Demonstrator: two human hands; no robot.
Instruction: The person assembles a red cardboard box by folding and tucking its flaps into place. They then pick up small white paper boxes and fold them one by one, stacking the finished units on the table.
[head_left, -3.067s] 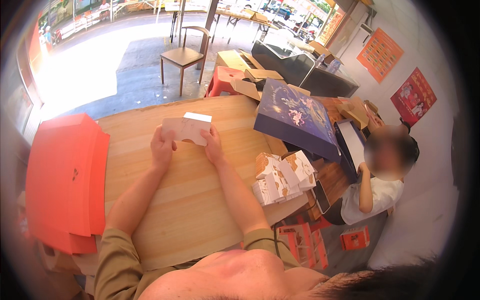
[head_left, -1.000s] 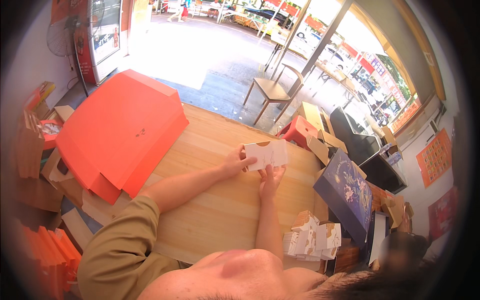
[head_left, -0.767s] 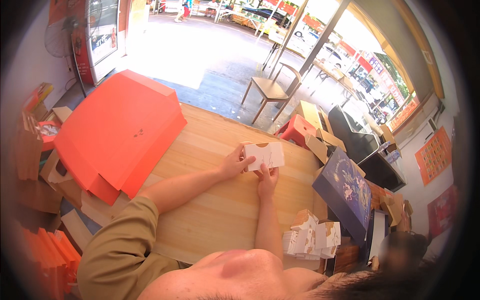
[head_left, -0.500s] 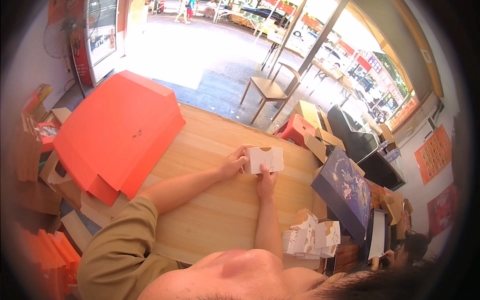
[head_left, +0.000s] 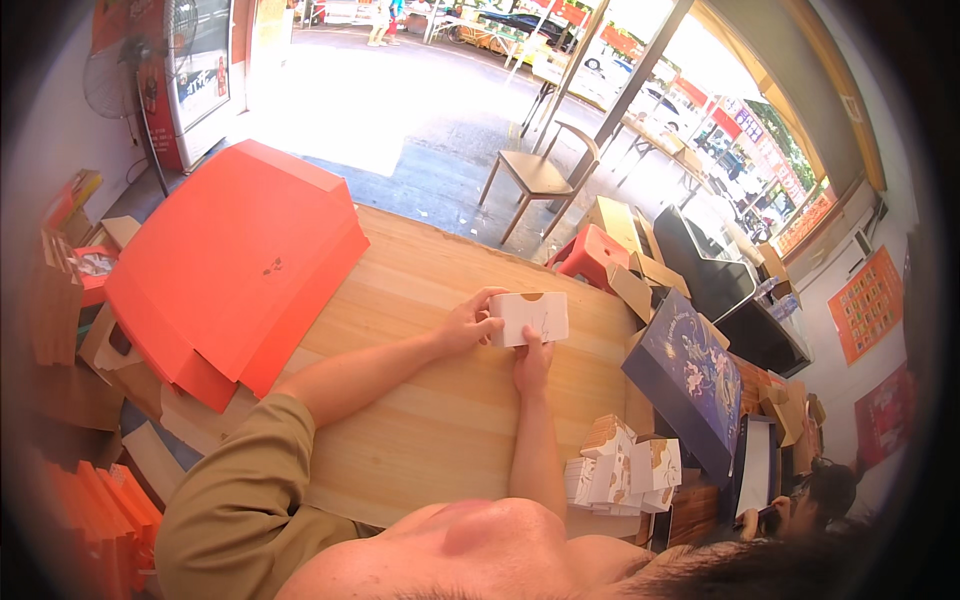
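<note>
"While both hands are busy, what does the left grip point(head_left: 472, 322) have?"
"It is clamped on the left end of a small white box point(head_left: 546, 318); the right grip point(head_left: 533, 364) pinches its near edge, thumb on top."
"Where's that box?"
"Over the wooden tabletop point(head_left: 430, 430)."
"Farther out?"
"A large red box point(head_left: 230, 270) leftward; white-and-gold cartons point(head_left: 612, 482) and a dark blue box point(head_left: 682, 382) rightward."

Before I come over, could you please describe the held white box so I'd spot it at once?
Find the wooden table, then the left hand and right hand over it. They hold a white box with a brown half-round patch at its upper edge. Unlike the piled boxes at right, it is held.
</note>
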